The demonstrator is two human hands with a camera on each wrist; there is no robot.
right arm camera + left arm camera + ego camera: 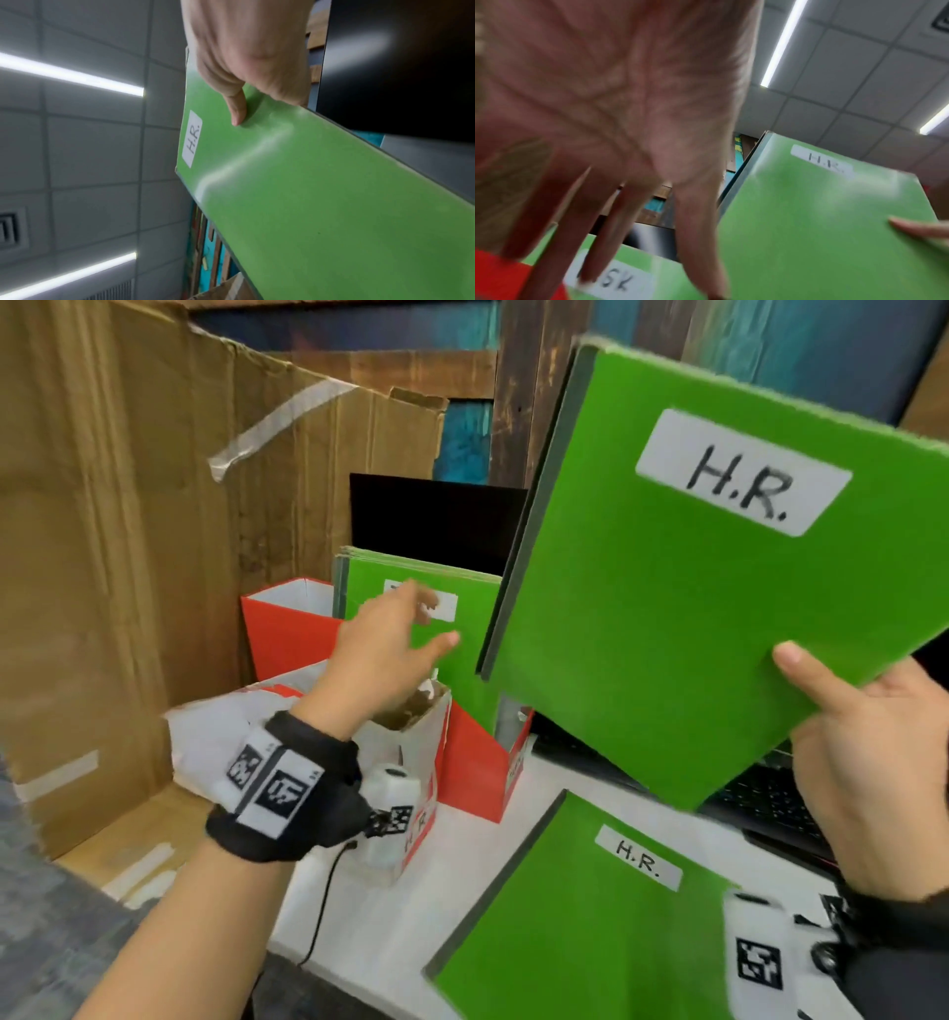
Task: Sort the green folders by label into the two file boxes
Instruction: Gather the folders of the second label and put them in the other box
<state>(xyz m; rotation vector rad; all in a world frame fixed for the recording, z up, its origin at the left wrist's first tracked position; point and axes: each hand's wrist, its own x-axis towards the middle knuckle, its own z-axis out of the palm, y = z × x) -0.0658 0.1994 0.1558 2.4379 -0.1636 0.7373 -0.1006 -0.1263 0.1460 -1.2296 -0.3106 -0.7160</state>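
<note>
My right hand [852, 757] grips the lower right corner of a green folder labelled "H.R." [683, 588], raised and tilted above the desk; the thumb [237, 109] presses its front cover. A second "H.R." folder [590, 916] lies flat on the white desk below it. Several green folders [405, 588] stand upright in the far red file box [287, 629]. The nearer red-and-white file box [421, 762] sits in front of it. My left hand [390, 649] hovers with straight, spread fingers [698, 233] just before the standing folders and holds nothing.
A large brown cardboard box [128, 531] rises along the left side. A black screen [436, 516] stands behind the file boxes, with a dark keyboard [770, 803] to the right on the white desk [462, 875]. A thin black cable [323, 906] hangs from my left wrist.
</note>
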